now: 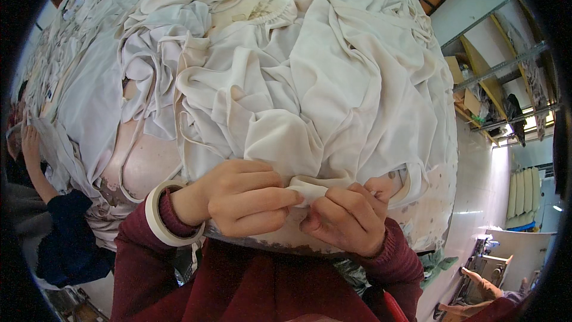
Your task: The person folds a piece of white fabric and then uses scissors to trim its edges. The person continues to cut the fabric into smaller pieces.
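Observation:
A cream-white cloth garment (339,77) lies spread in soft folds over the table, its near edge gathered toward me. My left hand (244,198) is closed, thumb and fingertips pinching that edge. Close beside it, my right hand (348,217) is closed on the same edge, with its fingers curled. A small fold of the cloth shows between the two hands. Around my left wrist hangs a roll of white tape (156,214), over a maroon sleeve. Exactly what the fingertips pinch is partly hidden.
More pale garments (167,53) with thin straps are heaped on the worn table (149,161), left and far. At the left edge, another person's hand (30,142) touches cloth. Metal shelves (500,77) with boxes stand at the right. Another person's bare legs (482,283) show at lower right.

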A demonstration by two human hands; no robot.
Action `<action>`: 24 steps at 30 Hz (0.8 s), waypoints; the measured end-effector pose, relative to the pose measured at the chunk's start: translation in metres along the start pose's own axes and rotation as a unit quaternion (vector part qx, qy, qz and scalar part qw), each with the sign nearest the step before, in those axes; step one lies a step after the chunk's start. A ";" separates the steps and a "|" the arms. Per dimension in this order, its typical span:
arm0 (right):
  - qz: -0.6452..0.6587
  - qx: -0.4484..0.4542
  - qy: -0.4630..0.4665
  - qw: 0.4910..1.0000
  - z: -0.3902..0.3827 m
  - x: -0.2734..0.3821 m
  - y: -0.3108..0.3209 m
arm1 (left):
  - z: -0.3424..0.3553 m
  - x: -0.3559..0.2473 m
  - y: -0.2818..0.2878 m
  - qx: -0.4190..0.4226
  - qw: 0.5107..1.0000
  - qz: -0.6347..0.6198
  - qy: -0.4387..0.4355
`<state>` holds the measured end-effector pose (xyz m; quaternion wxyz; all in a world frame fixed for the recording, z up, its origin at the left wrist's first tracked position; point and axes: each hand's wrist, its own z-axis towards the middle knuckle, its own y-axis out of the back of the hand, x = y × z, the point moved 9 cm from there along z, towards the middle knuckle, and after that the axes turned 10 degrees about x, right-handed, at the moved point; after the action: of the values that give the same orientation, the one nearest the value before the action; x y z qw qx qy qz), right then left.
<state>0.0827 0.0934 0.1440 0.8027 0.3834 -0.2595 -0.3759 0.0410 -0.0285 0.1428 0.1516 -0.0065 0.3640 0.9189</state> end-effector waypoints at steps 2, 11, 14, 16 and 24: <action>-0.006 -0.012 0.005 1.000 -0.002 0.000 0.003 | 0.001 0.001 -0.001 0.001 1.000 -0.008 0.004; 0.054 -0.041 -0.064 0.996 -0.010 -0.023 0.019 | -0.001 0.011 0.006 0.006 0.998 -0.044 0.050; 0.154 -0.105 -0.034 0.982 -0.004 -0.019 0.026 | 0.000 0.016 0.007 0.021 0.997 -0.045 0.058; 0.170 -0.268 0.039 0.948 -0.014 -0.009 0.046 | -0.002 0.020 0.011 0.030 0.994 -0.075 0.071; 0.155 -0.399 -0.152 0.891 -0.117 -0.031 0.089 | -0.011 0.028 0.004 -0.017 0.984 0.088 0.154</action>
<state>0.1829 0.2052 0.1455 0.8869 -0.0760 -0.2628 -0.3721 0.0121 -0.0310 0.1337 0.0122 -0.1180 0.3664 0.9229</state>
